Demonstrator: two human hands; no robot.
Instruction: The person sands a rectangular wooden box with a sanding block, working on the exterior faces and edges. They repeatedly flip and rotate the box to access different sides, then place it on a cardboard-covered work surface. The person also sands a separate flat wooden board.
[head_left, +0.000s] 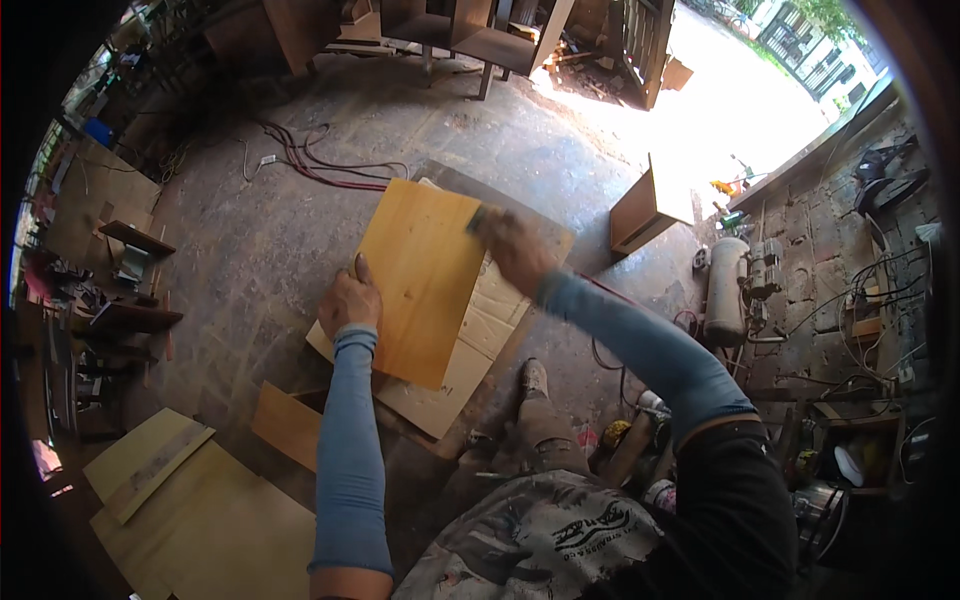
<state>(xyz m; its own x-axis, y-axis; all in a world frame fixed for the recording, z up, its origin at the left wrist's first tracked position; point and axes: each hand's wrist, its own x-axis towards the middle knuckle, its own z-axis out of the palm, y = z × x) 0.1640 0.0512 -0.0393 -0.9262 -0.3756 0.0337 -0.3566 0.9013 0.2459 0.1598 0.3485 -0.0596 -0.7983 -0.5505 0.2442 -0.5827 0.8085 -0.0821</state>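
A flat, yellowish-brown wooden board [415,285] lies tilted across a sheet of cardboard [440,395] in front of me. My left hand [350,302] grips the board's left edge, with a finger stretched along its face. At the upper right edge of the board is my right hand [515,250], smeared by motion. It is closed on a small dark pad [476,220] that touches the board near its corner. Blur hides the pad's exact kind. Beneath the cardboard, a larger support [555,238] shows at its edges.
Loose panels [215,520] lie at the lower left, near a brown board [285,425]. Red and dark hoses [310,170] run over the floor beyond. To the right stand a wooden box [645,210] and a compressor tank [727,290]. Wooden furniture [490,45] stands at the back.
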